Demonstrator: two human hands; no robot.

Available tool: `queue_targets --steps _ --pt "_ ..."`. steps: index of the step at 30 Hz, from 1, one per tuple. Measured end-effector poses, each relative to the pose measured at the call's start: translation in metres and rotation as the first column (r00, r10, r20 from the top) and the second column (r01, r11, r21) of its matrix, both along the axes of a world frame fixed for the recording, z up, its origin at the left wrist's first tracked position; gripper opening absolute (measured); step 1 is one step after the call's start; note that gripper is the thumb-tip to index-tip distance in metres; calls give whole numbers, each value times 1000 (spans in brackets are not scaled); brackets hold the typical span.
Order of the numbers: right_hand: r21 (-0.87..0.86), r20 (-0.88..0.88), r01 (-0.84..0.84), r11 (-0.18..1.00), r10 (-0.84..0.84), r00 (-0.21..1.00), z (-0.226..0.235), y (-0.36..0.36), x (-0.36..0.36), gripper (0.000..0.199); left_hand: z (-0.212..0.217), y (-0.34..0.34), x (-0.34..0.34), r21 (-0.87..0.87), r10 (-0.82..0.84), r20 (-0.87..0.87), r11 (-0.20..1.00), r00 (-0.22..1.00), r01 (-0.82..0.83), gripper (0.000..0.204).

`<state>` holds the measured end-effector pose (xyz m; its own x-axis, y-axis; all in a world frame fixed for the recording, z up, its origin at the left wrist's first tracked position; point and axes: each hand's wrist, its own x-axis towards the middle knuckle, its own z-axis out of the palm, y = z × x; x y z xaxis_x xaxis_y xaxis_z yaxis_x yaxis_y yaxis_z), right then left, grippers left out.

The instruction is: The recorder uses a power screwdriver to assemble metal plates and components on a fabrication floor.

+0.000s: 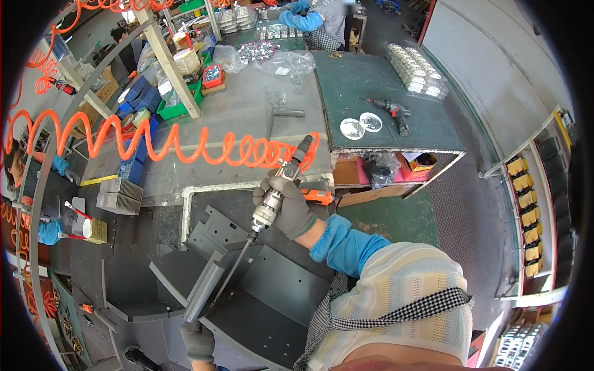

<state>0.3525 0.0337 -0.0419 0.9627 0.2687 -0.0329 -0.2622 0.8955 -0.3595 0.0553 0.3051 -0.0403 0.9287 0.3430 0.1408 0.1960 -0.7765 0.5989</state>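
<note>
A silver-and-black air screwdriver is gripped in my right hand, which wears a grey glove. Its long thin bit slants down to the left, the tip ending inside a dark grey sheet-metal housing. Alongside the bit runs a smooth grey metal bar, tilted the same way. Down at the bar's lower end is my gloved left hand, closed against it, with the fingertips mostly hidden. From the screwdriver's back end an orange coiled air hose stretches off to the left.
More dark metal panels lie left of the housing. An orange tool rests behind my right hand. On the green table are a cordless drill and white dishes. Co-workers sit at the back and far left.
</note>
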Motion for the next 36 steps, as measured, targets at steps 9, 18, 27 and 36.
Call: queue_targets --steps 9,18,27,36 --pt "48 -81 -173 984 176 981 26 12 14 20 1 -11 -2 -155 80 7 985 997 -77 14" --pt "65 -20 -197 978 199 980 31 24 51 26 11 -30 14 82 115 -64 991 991 -110 9" --pt "40 -89 -230 972 233 968 43 51 81 15 -12 -54 17 -143 264 -23 954 964 -265 26" --pt "143 -53 -315 938 325 944 0 -29 71 21 24 -47 58 78 79 -153 995 985 -68 24"
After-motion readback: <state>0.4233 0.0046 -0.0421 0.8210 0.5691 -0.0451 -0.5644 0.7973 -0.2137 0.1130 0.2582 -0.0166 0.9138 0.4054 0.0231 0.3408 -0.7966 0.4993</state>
